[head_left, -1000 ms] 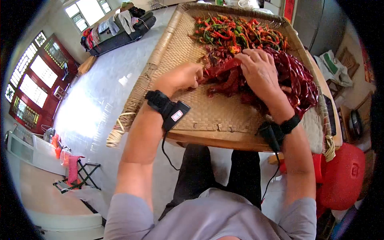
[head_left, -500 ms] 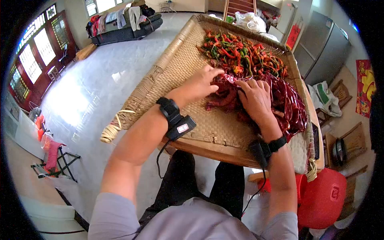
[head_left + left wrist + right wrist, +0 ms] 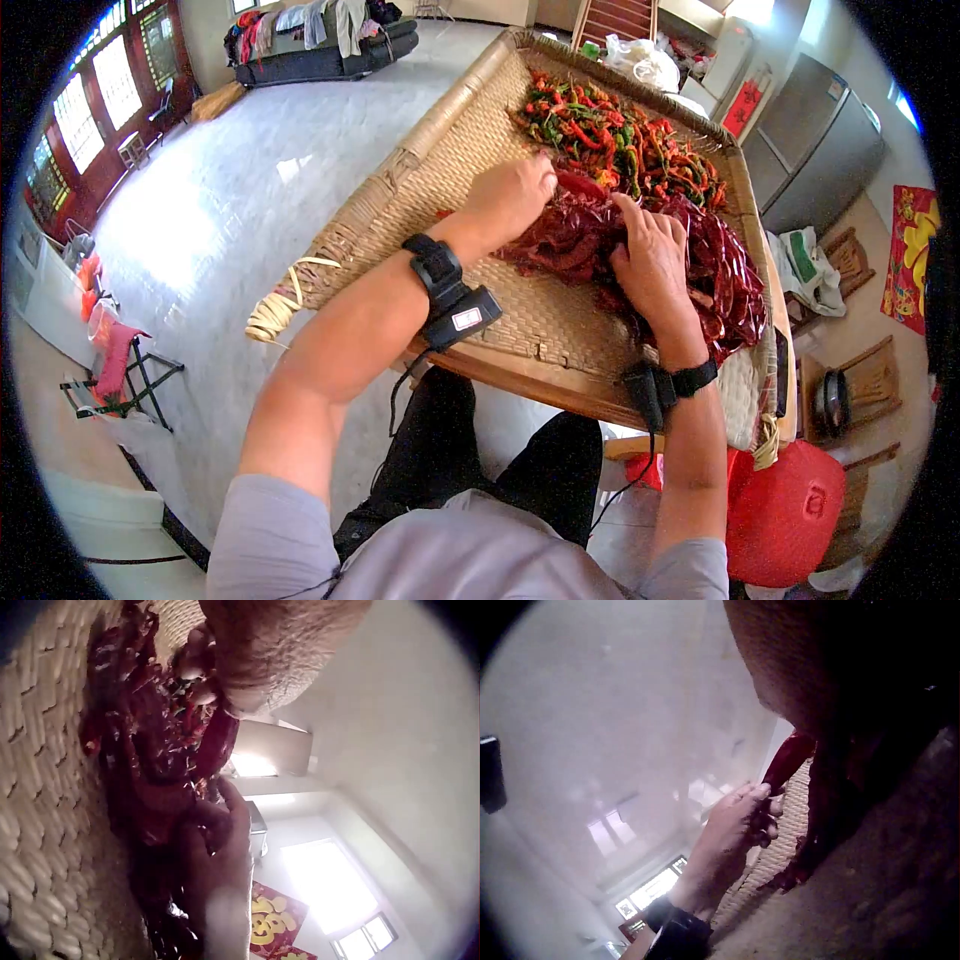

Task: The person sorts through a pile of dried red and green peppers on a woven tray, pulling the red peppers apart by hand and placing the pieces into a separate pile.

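Note:
A dark red dried chili point(image 3: 582, 186) spans the space between the two hands, over a pile of dark red chilies point(image 3: 715, 270) on a woven tray point(image 3: 400, 200). The left hand point(image 3: 508, 200) pinches the chili's left end; in the right wrist view the left hand point(image 3: 731, 829) has its fingers curled, with the chili point(image 3: 789, 759) rising from the fingertips. At the chili's other end is the right hand point(image 3: 652, 258), its thumb and fingers bent round it. The left wrist view shows the chili point(image 3: 217, 742) between both hands.
Smaller red and green chilies point(image 3: 620, 135) lie across the tray's far part. A red stool or bin point(image 3: 790, 515) stands below the tray's right corner. A grey fridge point(image 3: 815, 140) is at the right, and a clothes-covered couch point(image 3: 330, 55) stands far left.
The left hand moved away, reached toward the right hand, and now pinches the end of a chili. The right hand stays over the pile. The head view has turned somewhat.

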Motion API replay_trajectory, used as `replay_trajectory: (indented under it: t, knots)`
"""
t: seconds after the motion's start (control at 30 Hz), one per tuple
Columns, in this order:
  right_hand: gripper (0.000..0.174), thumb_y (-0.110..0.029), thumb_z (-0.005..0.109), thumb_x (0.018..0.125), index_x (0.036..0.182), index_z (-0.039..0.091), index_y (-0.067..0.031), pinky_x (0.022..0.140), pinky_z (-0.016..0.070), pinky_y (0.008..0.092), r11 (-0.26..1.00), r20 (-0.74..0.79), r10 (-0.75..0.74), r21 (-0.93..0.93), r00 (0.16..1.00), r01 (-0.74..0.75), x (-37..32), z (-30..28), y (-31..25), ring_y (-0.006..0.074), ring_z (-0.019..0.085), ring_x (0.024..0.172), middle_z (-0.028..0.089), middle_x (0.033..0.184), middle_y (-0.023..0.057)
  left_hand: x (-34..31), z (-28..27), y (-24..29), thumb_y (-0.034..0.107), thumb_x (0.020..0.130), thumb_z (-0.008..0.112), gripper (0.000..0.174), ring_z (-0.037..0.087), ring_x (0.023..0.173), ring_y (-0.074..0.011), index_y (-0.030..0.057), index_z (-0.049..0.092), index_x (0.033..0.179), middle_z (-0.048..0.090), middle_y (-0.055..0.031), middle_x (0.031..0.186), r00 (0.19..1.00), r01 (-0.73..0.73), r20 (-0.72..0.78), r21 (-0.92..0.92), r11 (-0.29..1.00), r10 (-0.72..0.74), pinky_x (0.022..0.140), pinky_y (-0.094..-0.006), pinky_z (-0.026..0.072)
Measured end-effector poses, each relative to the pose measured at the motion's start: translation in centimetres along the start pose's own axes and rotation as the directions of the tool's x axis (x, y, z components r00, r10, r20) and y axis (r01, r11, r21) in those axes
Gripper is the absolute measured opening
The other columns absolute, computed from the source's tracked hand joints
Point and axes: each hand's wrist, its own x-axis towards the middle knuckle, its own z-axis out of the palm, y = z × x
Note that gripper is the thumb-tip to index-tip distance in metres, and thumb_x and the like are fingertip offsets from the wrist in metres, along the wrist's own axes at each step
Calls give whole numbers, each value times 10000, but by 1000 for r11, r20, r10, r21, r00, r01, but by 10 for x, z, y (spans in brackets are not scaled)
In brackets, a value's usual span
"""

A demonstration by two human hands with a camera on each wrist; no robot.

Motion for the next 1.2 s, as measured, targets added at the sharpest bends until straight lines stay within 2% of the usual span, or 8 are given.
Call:
replay_trajectory:
  t: [0.2, 0.33, 0.43, 0.53, 0.8, 0.93, 1.1, 1.2]
  knots:
    - [446, -28, 616, 765, 1196, 613, -146, 1021, 338, 433, 996, -15, -11, -92, 1000, 10, -2, -4, -2, 272, 558, 1069, 655, 1021, 63, 5, -2, -19, 210, 965, 502, 229, 659, 659, -341, 6, 528, 1065, 653, -172, 727, 903, 214, -400, 99, 972, -158, 611, -472, 526]
    - [344, -20, 601, 770, 1072, 674, -168, 981, 353, 428, 995, -34, -49, -94, 998, 46, -4, -2, 3, 262, 563, 1003, 654, 963, 34, 6, -3, -28, 212, 946, 560, 439, 662, 637, -246, -43, 433, 1280, 643, -142, 718, 828, 100, -559, 56, 993, -52, 500, -377, 505]
    - [318, -38, 605, 781, 1058, 681, -176, 962, 364, 425, 994, -61, -62, -95, 996, 56, -5, 1, 6, 259, 565, 975, 653, 927, 28, 3, -9, -23, 221, 921, 594, 412, 664, 730, -309, 23, 518, 1274, 677, -165, 814, 967, 171, -164, -143, 975, -194, 690, -427, 524]
    - [289, -86, 619, 820, 1092, 667, -171, 951, 377, 416, 997, -98, -58, -57, 994, 53, -3, 1, 5, 258, 574, 966, 654, 917, 33, 2, -8, -15, 220, 910, 604, 381, 616, 643, -206, 40, 564, 1243, 651, -98, 739, 996, 82, 47, -192, 978, -74, 641, -354, 504]
    - [262, -189, 610, 919, 1178, 630, -155, 957, 397, 428, 973, -158, -90, 197, 983, 120, 3, 2, -5, 280, 598, 1009, 681, 1023, 69, -6, 1, 3, 297, 900, 667, 411, 627, 690, -173, 117, 607, 1264, 652, -67, 754, 935, -314, 58, -320, 894, 349, 660, -337, 506]
    - [294, -174, 617, 912, 1204, 617, -138, 971, 401, 419, 956, -124, -48, 283, 991, 82, 4, -2, -9, 294, 599, 1018, 683, 1040, 78, -3, 0, -4, 311, 919, 641, 350, 664, 752, -242, 79, 622, 1180, 681, -145, 832, 944, -235, 157, -296, 926, 290, 700, -371, 520]
    - [349, -155, 644, 877, 1222, 607, -125, 952, 422, 417, 826, 22, 194, 536, 981, -175, 7, -4, -5, 304, 602, 1018, 685, 1033, 74, -2, -9, -5, 260, 951, 574, 282, 681, 784, -317, 27, 619, 1103, 682, -189, 840, 1000, -26, 0, -56, 998, 26, 714, -417, 539]
    - [352, -150, 656, 854, 1203, 615, -120, 957, 428, 425, 874, -14, 14, 486, 1000, -6, 6, -13, -8, 305, 589, 1052, 675, 1062, 79, 0, -14, -10, 283, 954, 571, 371, 672, 759, -330, -12, 566, 1179, 679, -199, 855, 959, 203, -179, -105, 974, -219, 710, -430, 538]
